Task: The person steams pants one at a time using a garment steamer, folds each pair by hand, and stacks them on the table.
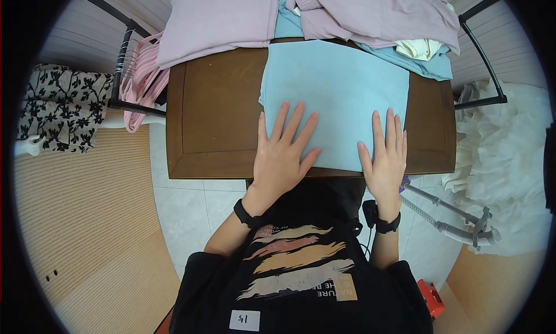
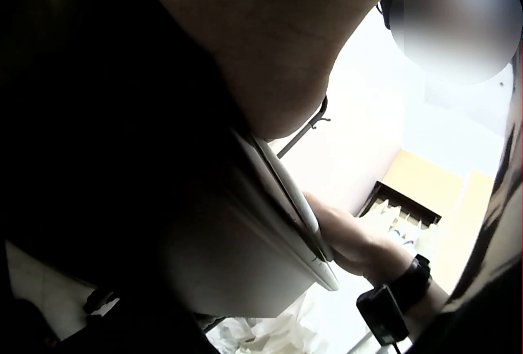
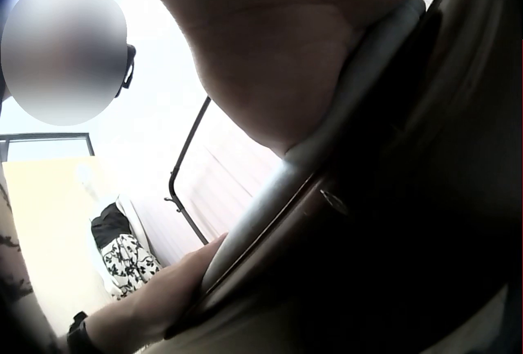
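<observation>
Side by side, a person's two hands lie palm down at the near end of a folded light-blue cloth (image 1: 341, 79), spread on a brown wooden table (image 1: 214, 108). Neither hand grips: the left hand (image 1: 282, 157) rests with fingers fanned over the near left corner, while the right hand (image 1: 387, 154) rests along the right edge, its thumb angled inward. Most of the cloth stretches forward from the fingertips, away from the person, its far edge just beside a folded pink cloth (image 1: 223, 24) and a rumpled pink garment (image 1: 399, 12). Nearly as wide as deep, it shows no clear long axis. The left fingertips reach closer to its middle; the right fingers point almost straight ahead, near its side. Its near edge runs along the table's front edge, between the hands.
</observation>
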`<state>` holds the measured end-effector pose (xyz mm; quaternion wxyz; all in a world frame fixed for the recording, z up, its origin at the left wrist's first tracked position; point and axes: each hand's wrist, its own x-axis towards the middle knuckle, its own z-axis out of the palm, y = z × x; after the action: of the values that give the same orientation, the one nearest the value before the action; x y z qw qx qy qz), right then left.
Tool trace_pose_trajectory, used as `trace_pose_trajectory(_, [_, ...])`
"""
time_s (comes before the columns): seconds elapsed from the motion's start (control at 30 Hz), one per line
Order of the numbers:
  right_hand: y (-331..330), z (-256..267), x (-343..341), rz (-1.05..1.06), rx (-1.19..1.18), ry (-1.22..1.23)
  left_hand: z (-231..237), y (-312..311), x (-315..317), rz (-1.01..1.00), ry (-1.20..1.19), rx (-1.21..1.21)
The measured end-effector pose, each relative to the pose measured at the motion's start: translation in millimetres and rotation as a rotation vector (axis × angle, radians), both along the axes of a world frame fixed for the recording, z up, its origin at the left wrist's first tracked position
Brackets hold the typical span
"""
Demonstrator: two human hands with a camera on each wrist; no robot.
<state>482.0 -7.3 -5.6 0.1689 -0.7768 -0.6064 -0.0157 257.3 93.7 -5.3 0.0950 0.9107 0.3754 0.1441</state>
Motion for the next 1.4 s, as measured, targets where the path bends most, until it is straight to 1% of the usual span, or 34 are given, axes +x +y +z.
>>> trace_pose_trajectory(0.27, [-2.3,-3.5,-2.1,-0.005,0.036,-0.013,-1.7,-3.8,-1.3,0.005,-0.025,0.042])
trace_pose_trajectory(0.47, [-4.0,-7.4,-5.3,-0.010,0.109,-0.015,-13.4,-7.8,-7.2,0.003,-0.113,0.087])
trace_pose_trajectory(0.53, [-4.9,-14.9,-2.6,-0.007,0.149,-0.056,-15.4,-9.1,-12.7,-0.075,-0.152,0.138])
trace_pose_trajectory(0.57, [-5.0,-16.8,-2.9,-0.006,0.181,-0.099,-15.2,-10.2,-16.7,-0.052,-0.137,0.144])
trace_pose_trajectory(0.63, [-6.5,-19.5,-4.0,0.011,0.257,-0.048,-13.5,-11.4,-19.2,-0.131,-0.192,0.133])
trace_pose_trajectory(0.67, [-6.8,-20.8,-6.2,0.017,0.267,-0.049,-15.4,-11.8,-20.3,-0.142,-0.179,0.149])
trace_pose_trajectory(0.8, [-23.5,-12.2,-13.0,0.011,0.232,-0.050,-14.3,-26.5,-28.2,-0.174,-0.195,0.136])
trace_pose_trajectory(0.87, [-35.9,-10.8,-17.4,0.045,0.223,-0.044,-13.0,-43.3,-36.8,-0.126,-0.173,0.122])
trace_pose_trajectory(0.9, [-45.5,-10.6,-19.8,0.069,0.231,-0.006,-10.8,-51.6,-41.0,-0.145,-0.185,0.130])
trace_pose_trajectory(0.97, [-65.5,-10.0,-26.1,0.052,0.388,0.344,-5.9,-67.2,-53.5,-0.091,-0.205,0.087])
trace_pose_trajectory(1.0, [-77.0,-15.3,-25.4,0.043,0.407,0.333,-13.3,-73.0,-65.1,-0.055,-0.383,0.047])
trace_pose_trajectory(1.03, [-89.8,-26.1,-24.9,-0.069,0.507,0.381,-25.4,-80.0,-77.6,-0.021,-0.558,0.002])
trace_pose_trajectory(1.07, [-100.2,-38.8,-24.0,-0.180,0.605,0.434,-31.1,-93.1,-89.2,0.109,-0.641,0.019])
trace_pose_trajectory(1.1, [-108.9,-55.0,-21.0,-0.190,0.622,0.432,-36.5,-102.8,-99.4,0.237,-0.720,0.034])
trace_pose_trajectory(1.13, [-116.3,-69.3,-18.6,-0.285,0.635,0.720,-45.9,-105.0,-106.5,0.218,-0.719,0.041])
trace_pose_trajectory(1.17, [-124.2,-83.7,-15.4,-0.374,0.636,1.009,-57.5,-107.8,-112.9,0.353,-0.879,-0.348])
trace_pose_trajectory(1.2, [-126.3,-86.5,-14.9,-0.382,0.647,1.005,-63.9,-107.5,-116.4,0.486,-1.016,-0.751])
trace_pose_trajectory(1.23, [-124.8,-87.0,-14.0,-0.360,0.606,1.066,-65.2,-100.6,-118.9,0.470,-1.018,-0.752])
trace_pose_trajectory(1.27, [-122.8,-86.1,-12.4,-0.336,0.564,1.126,-65.4,-91.3,-120.8,0.393,-1.162,-1.146])
trace_pose_trajectory(1.3, [-118.8,-83.7,-10.4,-0.337,0.576,1.118,-62.7,-84.2,-117.4,0.296,-1.280,-1.548])
trace_pose_trajectory(1.37, [-109.0,-78.1,-8.5,-0.263,0.388,1.303,-55.1,-77.3,-104.3,0.265,-1.290,-1.554])
trace_pose_trajectory(1.4, [-105.8,-76.2,-8.5,-0.256,0.403,1.299,-55.0,-72.5,-99.2,0.311,-1.245,-1.519])
